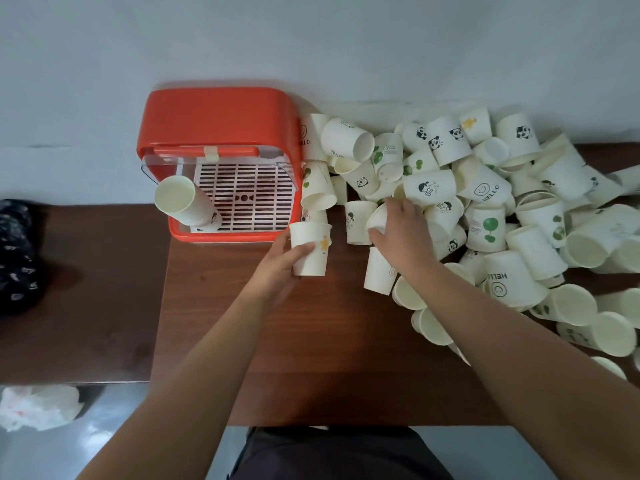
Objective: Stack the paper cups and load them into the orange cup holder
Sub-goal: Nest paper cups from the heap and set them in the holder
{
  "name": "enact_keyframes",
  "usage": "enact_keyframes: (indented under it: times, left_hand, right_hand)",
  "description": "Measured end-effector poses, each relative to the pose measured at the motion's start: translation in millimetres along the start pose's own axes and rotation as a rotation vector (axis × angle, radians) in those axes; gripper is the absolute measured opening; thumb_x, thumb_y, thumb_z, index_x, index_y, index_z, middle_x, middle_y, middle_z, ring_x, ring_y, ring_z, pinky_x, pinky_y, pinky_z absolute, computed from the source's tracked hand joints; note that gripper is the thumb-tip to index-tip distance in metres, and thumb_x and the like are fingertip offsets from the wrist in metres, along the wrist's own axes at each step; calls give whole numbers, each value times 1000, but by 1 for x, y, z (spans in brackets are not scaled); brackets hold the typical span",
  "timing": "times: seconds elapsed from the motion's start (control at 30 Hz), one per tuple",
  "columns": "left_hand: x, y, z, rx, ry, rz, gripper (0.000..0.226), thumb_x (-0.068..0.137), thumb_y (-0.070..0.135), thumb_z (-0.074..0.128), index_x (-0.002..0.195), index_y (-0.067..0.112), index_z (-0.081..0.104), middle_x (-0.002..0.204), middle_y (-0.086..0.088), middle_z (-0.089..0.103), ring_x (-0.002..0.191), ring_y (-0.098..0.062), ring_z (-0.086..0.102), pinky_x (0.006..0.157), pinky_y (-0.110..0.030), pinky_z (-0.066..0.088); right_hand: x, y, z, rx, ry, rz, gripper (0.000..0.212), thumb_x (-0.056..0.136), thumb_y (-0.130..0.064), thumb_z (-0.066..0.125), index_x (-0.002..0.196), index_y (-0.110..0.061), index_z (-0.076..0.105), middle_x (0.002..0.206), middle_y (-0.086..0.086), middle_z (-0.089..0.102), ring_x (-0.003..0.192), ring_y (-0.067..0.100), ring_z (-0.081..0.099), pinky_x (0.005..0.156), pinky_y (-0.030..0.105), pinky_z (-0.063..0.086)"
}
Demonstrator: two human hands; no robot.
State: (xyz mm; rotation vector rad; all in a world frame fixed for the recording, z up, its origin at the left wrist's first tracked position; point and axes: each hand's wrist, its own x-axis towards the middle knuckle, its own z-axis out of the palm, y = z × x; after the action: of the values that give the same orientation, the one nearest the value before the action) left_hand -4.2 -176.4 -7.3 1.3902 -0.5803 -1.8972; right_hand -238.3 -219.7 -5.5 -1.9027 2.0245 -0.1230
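Paper cups lie heaped across the right of the brown counter. A stacked column lies tilted inside the orange cup holder at left rear. Left hand curls round an upright cup just in front of the holder. Right hand grips a tipped cup at the heap's edge.

free: bare brown table before the orange cup holder, and the right part of its slotted tray | blocked: stack of cups lies on the tray's left side | right: pile of paper cups touches the holder's right wall | back: wall just behind holder
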Motion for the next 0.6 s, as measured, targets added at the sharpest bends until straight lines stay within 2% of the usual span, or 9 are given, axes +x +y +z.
enact_keyframes:
  times: [0.13, 0.23, 0.3, 0.4, 0.5, 0.6]
  left_hand:
    - [-10, 3, -13, 14, 17, 7, 68, 91, 15, 70, 150, 16, 36, 130, -10, 64, 110, -25, 69, 78, -34, 59]
    - [-18, 10, -27, 5, -3, 53, 74, 91, 12, 70, 152, 29, 33, 129, -11, 63, 108, -26, 70, 76, -34, 58]
    - [-26, 17, -36, 1, -18, 82, 69, 92, 10, 68, 149, 34, 37, 126, -9, 64, 108, -24, 70, 75, -33, 59]
    - [-40, 32, -53, -9, -1, 131, 69, 82, 16, 71, 145, 22, 43, 119, -8, 68, 104, -24, 71, 74, -34, 58]
    - [-55, 51, -85, -18, 11, 186, 71, 80, 25, 73, 144, 18, 44, 128, -7, 67, 117, -27, 65, 84, -38, 56]
    - [-74, 81, -120, -38, 42, 252, 60, 91, 24, 66, 145, 14, 42, 135, -12, 62, 119, -28, 63, 86, -36, 56]
  right_hand:
    - [-1, -5, 1, -118, -88, -43, 56, 88, -29, 66, 134, -5, 47, 123, 18, 56, 113, 37, 53, 96, 44, 45]
    - [-13, -16, -10, 121, -12, -5, 61, 85, -26, 68, 139, -8, 45, 127, 15, 54, 117, 34, 51, 96, 43, 46]
    - [-23, -32, -22, 353, -19, 54, 67, 84, -28, 71, 143, -13, 43, 131, 7, 53, 118, 25, 51, 90, 33, 45]
    - [-38, -67, -36, 619, -71, 123, 67, 85, -29, 75, 144, -20, 44, 125, -4, 54, 104, 14, 58, 69, 20, 46]
    - [-48, -106, -37, 707, -96, 123, 60, 88, -30, 74, 140, -23, 46, 121, -7, 55, 98, 10, 60, 62, 15, 45]
    - [-51, -143, -31, 756, -112, 87, 53, 88, -31, 73, 135, -26, 48, 124, -7, 58, 92, 3, 61, 57, 10, 45]
